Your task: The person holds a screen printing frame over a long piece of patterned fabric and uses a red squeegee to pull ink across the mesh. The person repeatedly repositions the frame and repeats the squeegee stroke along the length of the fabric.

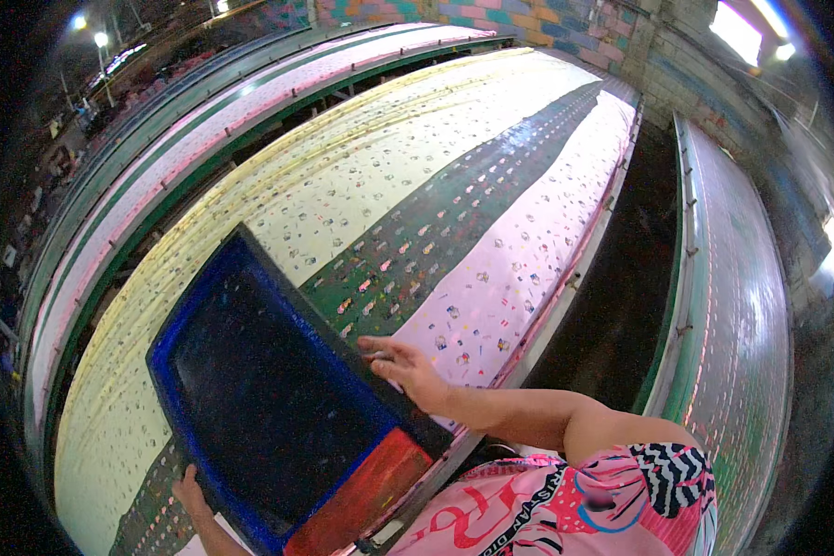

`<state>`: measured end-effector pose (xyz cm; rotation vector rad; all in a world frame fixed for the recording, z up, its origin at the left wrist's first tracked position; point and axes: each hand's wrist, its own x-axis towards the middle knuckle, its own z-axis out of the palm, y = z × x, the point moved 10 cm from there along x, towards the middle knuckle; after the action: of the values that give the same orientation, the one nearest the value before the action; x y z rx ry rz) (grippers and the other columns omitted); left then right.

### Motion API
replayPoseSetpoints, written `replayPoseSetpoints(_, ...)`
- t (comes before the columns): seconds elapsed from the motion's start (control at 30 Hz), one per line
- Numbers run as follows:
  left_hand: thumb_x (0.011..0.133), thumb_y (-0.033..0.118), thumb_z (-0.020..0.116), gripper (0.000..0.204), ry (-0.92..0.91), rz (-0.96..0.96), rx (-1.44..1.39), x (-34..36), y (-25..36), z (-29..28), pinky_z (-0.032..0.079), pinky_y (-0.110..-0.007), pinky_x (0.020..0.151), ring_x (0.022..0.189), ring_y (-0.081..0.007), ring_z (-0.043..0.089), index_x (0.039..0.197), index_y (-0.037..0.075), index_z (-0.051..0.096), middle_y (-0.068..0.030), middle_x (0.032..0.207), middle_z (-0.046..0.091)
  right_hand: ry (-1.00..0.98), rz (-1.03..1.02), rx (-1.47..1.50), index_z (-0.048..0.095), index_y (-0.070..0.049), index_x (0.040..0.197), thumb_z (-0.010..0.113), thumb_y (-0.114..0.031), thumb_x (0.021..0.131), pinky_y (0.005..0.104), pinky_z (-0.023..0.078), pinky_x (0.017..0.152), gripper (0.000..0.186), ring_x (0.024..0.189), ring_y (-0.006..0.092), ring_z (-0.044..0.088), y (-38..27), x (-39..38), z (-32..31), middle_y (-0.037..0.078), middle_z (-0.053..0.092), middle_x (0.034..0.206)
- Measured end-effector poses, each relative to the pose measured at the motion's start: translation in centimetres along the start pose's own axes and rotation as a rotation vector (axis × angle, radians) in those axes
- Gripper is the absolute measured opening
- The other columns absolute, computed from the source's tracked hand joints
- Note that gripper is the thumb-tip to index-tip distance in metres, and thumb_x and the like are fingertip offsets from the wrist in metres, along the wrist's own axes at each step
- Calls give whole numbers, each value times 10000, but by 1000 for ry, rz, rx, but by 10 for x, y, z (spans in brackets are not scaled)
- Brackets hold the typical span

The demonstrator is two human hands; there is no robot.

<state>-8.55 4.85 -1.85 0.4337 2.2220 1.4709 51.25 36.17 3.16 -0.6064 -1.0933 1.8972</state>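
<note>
A large screen-printing frame point(269, 371) fills the lower middle of the view, with a dark mesh, a blue-stained border and a red-orange strip along its near end. My right hand point(406, 372) grips its right side, fingers bent over the dark edge. At the lower left, my left hand point(191, 493) holds the opposite side; part of that hand is hidden behind the frame. Beneath and beyond lie a pale yellow printed cloth point(343, 199) and a pink-white printed cloth point(505, 283), both scattered with small coloured figures.
A dark green printing-table surface point(417, 241) shows between the cloths. A dark aisle point(612, 278) separates it from another long table point(727, 278) on the right. Along the left runs a further table with pink-white cloth point(171, 153). A painted block wall point(565, 32) stands at the far end.
</note>
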Motion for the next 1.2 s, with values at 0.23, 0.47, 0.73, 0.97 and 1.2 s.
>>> replayPoseSetpoints(0.23,852,70,797,444,174,100,70,-44,89,140,592,-446,862,895,-311,748,1225,-162,730,-204,1059,786,-70,-9,-222,712,-8,1502,656,-160,1115,376,558,1090,419,1256,184,697,-112,71,-151,101,738,1428)
replayPoseSetpoints(0.47,828,55,821,338,94,114,-19,-126,184,346,582,-423,832,903,-275,742,1125,-97,770,-178,1065,792,-52,96,-224,714,-10,1462,674,-192,1102,378,605,1010,406,1147,191,727,-201,124,-320,85,764,1312)
replayPoseSetpoints(0.73,826,43,841,252,223,91,-33,-209,224,537,576,-399,753,784,-220,727,1043,-74,787,-110,938,795,67,64,-213,741,2,1388,725,-228,1069,376,598,1022,393,1104,208,749,-273,143,-503,113,792,1254)
replayPoseSetpoints(0.97,831,15,845,252,75,95,-171,-216,203,601,581,-381,745,793,-208,733,1066,-56,789,-91,978,810,116,74,-229,690,10,1438,724,-323,1082,385,606,999,489,1122,224,713,-292,147,-587,141,747,1257)
replayPoseSetpoints(1.2,830,23,850,223,89,97,-108,-237,216,645,583,-374,729,765,-202,728,1036,-34,788,-75,946,803,133,102,-161,715,-13,1387,757,-383,1058,460,565,1038,497,1227,256,651,-302,141,-624,115,714,1407)
